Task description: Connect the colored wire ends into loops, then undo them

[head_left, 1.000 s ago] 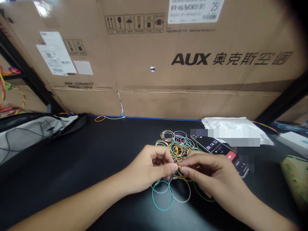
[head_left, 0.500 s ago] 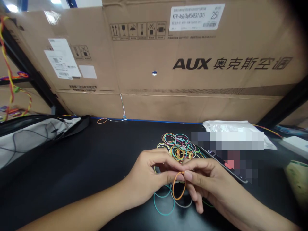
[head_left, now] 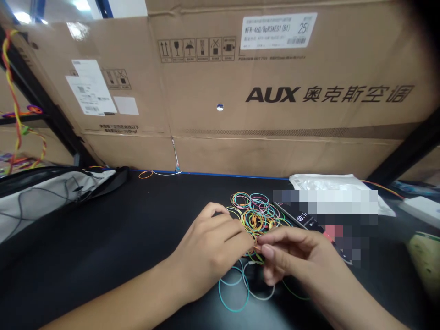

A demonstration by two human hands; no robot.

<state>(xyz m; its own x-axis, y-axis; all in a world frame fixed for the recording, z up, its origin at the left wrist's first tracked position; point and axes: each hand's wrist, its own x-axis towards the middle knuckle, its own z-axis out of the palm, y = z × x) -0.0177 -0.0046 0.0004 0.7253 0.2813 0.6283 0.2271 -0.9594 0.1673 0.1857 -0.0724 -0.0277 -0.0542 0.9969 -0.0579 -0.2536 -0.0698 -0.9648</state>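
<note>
Two hands meet just in front of the pile. Right hand [head_left: 295,254] has thumb and forefinger pinched on an orange band [head_left: 256,249], of which only a short crumpled bit shows at the fingertips, held low over the black table [head_left: 137,224]. Left hand [head_left: 213,243] is knuckles-up, fingers curled onto the same spot and one finger reaching toward the pile. Its pads are hidden, so I can't tell if it grips the band or only touches it. Pile of coloured bands [head_left: 256,213] sits just beyond the fingertips. A teal band [head_left: 233,288] and a white band [head_left: 261,286] lie loose under the hands, overlapping. Phone [head_left: 307,221] showing a timer is just right of the pile, partly blurred out, with a white plastic bag [head_left: 326,182] behind it and a cardboard box [head_left: 275,114] along the back. My read: mid-handling of a single band, likely being folded or linked. Any next move needs the left hand's grip confirmed first, and the band kept clear of the loose ones below so it doesn't snag. Versus 0.5 s ago: the orange band hung as an open loop between both hands and is now collapsed into the pinch, and the left hand has rolled palm-down and shifted toward the pile.
</note>
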